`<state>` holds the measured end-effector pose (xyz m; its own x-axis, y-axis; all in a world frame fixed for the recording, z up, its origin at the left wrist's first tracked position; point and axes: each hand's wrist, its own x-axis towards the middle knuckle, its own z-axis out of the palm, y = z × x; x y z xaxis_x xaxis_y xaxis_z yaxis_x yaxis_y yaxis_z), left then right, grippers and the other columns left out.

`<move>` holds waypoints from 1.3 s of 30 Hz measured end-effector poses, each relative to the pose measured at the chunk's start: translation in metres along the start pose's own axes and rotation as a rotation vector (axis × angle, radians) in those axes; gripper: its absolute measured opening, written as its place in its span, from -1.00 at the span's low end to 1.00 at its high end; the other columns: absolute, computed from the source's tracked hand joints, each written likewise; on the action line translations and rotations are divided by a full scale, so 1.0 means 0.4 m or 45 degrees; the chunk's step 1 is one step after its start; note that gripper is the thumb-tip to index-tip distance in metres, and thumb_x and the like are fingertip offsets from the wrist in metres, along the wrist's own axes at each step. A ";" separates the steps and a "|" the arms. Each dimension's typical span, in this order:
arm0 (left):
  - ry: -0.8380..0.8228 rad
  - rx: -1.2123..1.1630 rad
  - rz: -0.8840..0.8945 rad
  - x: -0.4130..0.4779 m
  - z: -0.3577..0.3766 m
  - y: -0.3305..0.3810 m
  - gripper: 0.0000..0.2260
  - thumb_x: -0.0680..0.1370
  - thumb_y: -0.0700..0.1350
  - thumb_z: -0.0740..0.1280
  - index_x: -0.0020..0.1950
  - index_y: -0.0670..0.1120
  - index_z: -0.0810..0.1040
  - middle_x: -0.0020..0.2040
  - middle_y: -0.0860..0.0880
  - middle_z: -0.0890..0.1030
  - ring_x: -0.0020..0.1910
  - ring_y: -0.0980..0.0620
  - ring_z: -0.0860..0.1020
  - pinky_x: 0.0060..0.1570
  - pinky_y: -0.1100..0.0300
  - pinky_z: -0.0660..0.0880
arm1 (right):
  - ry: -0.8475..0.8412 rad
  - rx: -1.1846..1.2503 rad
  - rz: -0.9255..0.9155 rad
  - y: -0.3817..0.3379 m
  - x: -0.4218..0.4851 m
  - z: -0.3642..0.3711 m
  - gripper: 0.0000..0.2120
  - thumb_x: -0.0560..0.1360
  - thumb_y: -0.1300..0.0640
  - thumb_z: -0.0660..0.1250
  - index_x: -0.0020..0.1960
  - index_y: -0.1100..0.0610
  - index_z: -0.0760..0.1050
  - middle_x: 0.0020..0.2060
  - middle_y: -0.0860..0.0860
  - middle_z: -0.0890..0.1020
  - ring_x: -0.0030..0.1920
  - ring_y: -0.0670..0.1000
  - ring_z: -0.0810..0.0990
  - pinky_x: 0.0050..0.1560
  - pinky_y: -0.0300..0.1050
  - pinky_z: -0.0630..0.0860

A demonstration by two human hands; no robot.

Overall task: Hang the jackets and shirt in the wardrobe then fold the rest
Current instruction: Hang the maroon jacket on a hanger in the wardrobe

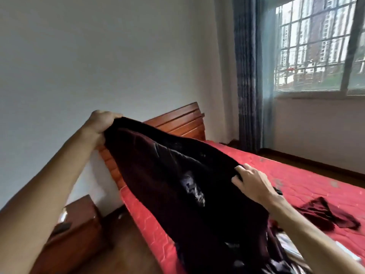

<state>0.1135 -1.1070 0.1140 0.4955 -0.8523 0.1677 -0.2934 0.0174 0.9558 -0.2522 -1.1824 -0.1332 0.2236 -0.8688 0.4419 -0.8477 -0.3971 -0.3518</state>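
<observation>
Left hand (102, 123), right hand (251, 182), both clutching dark garment (173, 175), seemingly jacket, slanting down-right.

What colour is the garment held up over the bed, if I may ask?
The garment is dark maroon; head view.

No text, label or number is readable.

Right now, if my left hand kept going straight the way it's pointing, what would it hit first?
Probably the bare white wall, above the wooden headboard. Your left hand, gripping the dark garment, points up and forward; nothing else shows in that line, though depth is unclear.
</observation>
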 end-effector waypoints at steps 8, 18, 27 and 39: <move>0.337 0.014 0.132 -0.203 -0.492 0.022 -0.87 0.57 -0.05 0.41 -0.13 0.00 0.72 -0.10 0.01 0.69 -0.21 0.14 0.67 -0.31 0.36 0.58 | 0.007 -0.158 -0.809 -0.335 0.113 -0.044 -0.27 0.37 -0.53 0.16 0.04 0.11 0.60 0.31 -0.04 0.42 -0.27 0.09 0.65 -0.29 -0.01 0.60; -0.119 1.424 -0.276 -0.656 -0.852 -0.150 -0.23 0.08 0.24 0.67 0.25 0.39 0.49 0.20 0.24 0.50 0.16 0.22 0.51 0.19 0.18 0.49 | 0.079 0.157 -0.846 -0.942 0.202 0.013 -0.68 0.54 -0.19 0.30 0.07 0.02 0.61 0.04 0.01 0.62 0.00 0.17 0.63 -0.09 0.00 0.49; 0.754 2.050 -0.307 -0.921 -1.332 -0.338 -0.78 0.57 0.18 0.34 0.05 0.07 0.62 0.08 0.10 0.52 -0.01 0.07 0.52 -0.14 0.11 0.43 | 0.158 0.388 -1.368 -1.502 0.100 0.145 -0.59 0.41 -0.21 0.44 -0.17 0.17 0.68 0.05 0.07 0.59 0.10 0.18 0.56 -0.03 0.08 0.53; 1.206 1.663 -0.641 -1.182 -1.567 -0.300 -0.75 0.54 0.09 0.43 -0.07 -0.09 0.68 -0.51 0.07 0.50 -0.46 0.08 0.51 -0.40 0.17 0.37 | -0.626 0.697 -1.528 -1.926 -0.023 0.150 -0.68 0.37 -0.29 0.44 -0.31 -0.08 0.48 -0.41 -0.07 0.55 -0.27 -0.04 0.55 -0.26 -0.18 0.38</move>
<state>0.4268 -0.3784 0.0712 0.8822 -0.0395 0.4691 -0.1562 -0.9646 0.2125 0.4276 -0.8862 0.0841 0.9065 0.1085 0.4080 0.2429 -0.9244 -0.2940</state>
